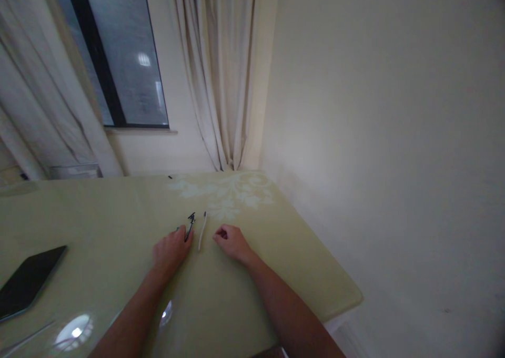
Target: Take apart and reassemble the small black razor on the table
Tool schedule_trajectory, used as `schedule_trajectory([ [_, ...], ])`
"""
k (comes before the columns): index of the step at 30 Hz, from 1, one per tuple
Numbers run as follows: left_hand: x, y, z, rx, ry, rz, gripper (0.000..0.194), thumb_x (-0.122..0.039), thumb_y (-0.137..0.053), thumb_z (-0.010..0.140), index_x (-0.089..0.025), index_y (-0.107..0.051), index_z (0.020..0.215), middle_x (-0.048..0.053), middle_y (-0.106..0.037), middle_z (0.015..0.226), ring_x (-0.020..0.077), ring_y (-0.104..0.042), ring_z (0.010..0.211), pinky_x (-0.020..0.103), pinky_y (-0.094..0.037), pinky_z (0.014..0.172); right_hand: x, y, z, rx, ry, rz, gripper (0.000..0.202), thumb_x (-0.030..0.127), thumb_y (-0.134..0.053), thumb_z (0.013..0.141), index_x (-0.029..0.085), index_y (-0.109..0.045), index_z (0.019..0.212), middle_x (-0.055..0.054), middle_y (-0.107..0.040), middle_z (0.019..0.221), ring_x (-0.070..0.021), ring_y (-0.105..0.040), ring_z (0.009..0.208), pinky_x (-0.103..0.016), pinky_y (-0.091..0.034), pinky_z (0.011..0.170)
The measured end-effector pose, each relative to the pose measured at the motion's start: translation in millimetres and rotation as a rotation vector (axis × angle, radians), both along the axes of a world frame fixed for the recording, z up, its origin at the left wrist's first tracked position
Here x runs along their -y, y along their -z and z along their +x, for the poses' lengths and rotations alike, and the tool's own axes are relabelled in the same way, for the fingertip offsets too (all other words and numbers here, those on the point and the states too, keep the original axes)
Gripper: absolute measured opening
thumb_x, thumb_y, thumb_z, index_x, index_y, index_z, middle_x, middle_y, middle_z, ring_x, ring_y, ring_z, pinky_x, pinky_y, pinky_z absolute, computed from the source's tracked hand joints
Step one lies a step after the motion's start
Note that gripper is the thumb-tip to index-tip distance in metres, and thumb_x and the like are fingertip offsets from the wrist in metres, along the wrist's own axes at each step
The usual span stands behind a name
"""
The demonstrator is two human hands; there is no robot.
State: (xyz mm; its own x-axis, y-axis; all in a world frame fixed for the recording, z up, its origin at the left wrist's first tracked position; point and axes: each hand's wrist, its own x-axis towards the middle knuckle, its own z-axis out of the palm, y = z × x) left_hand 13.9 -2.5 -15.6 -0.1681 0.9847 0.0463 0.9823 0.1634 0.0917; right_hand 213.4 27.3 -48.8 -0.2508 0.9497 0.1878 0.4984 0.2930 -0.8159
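My left hand [172, 248] rests on the pale green tabletop [307, 263], its fingers closed on a small dark metallic tool [191, 225] whose far end sticks out beyond the fingertips. Just right of it lies a thin white stick [202, 233] with a dark tip, touched by neither hand. My right hand [232, 241] is curled on the table to the right of the stick, thumb and fingers pressed together; whether something small is between them cannot be made out.
A black tablet-like slab [29, 282] lies at the left. A tiny dark piece [170, 177] is near the table's far edge. A dark object [272, 353] shows at the bottom edge. Curtains [226, 74] hang behind the table, and a wall [374, 137] borders its right side.
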Motion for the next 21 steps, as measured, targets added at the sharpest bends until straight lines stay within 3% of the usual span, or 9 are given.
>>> schedule_trajectory([
  [5,2.3,-7.6,-0.2,0.013,0.021,0.030,0.047,-0.046,-0.025,0.104,-0.022,-0.065,0.103,0.016,-0.077,0.101,0.0354,-0.075,0.089,0.040,-0.049,0.070,-1.9,1.4,0.1,-0.034,0.005,0.014,0.008,0.021,-0.070,0.089,0.015,-0.072,0.085,-0.003,-0.069,0.079,-0.0145,-0.060,0.073,-0.025,-0.042,0.069],
  [9,15.7,-14.4,17.8,0.049,0.103,0.182,0.045,-0.047,-0.028,0.105,-0.023,-0.066,0.100,0.012,-0.078,0.097,0.0305,-0.075,0.081,0.033,-0.045,0.064,-1.7,-4.3,-4.1,-0.311,-0.061,-0.064,0.041,0.049,-0.049,0.102,0.016,-0.071,0.090,-0.004,-0.066,0.080,-0.0140,-0.057,0.067,-0.026,-0.043,0.064],
  [12,25.7,-11.3,42.4,0.090,0.249,0.315,0.039,-0.044,-0.035,0.105,-0.023,-0.068,0.103,0.011,-0.079,0.104,0.0265,-0.075,0.084,0.030,-0.043,0.065,3.2,-16.2,-8.3,-0.575,-0.169,-0.055,0.054,0.065,-0.047,0.097,0.017,-0.070,0.093,-0.006,-0.067,0.088,-0.0159,-0.060,0.076,-0.026,-0.046,0.066],
  [15,28.1,-4.4,56.2,0.197,0.382,0.369,0.035,-0.042,-0.038,0.104,-0.024,-0.068,0.107,0.009,-0.078,0.111,0.0221,-0.074,0.088,0.026,-0.042,0.068,8.3,-31.3,-7.8,-0.726,-0.144,-0.011,0.046,0.061,-0.062,0.090,0.016,-0.068,0.083,-0.004,-0.065,0.082,-0.0169,-0.060,0.080,-0.027,-0.047,0.074],
  [19,18.4,2.4,45.5,0.379,0.387,0.335,0.038,-0.043,-0.037,0.103,-0.024,-0.063,0.082,0.005,-0.072,0.083,0.0202,-0.067,0.079,0.027,-0.043,0.070,5.7,-49.6,6.6,-0.743,-0.172,-0.065,0.039,0.055,-0.064,0.089,0.017,-0.063,0.084,0.001,-0.056,0.069,-0.0132,-0.052,0.064,-0.025,-0.041,0.061],
  [21,12.4,2.5,36.9,0.572,0.374,0.370,0.035,-0.042,-0.036,0.102,-0.023,-0.062,0.086,0.003,-0.066,0.077,0.0199,-0.064,0.076,0.029,-0.045,0.072,2.0,-56.0,18.5,-0.653,-0.251,-0.111,0.036,0.053,-0.064,0.089,0.017,-0.063,0.086,0.005,-0.047,0.062,-0.0109,-0.043,0.057,-0.023,-0.034,0.055],
])
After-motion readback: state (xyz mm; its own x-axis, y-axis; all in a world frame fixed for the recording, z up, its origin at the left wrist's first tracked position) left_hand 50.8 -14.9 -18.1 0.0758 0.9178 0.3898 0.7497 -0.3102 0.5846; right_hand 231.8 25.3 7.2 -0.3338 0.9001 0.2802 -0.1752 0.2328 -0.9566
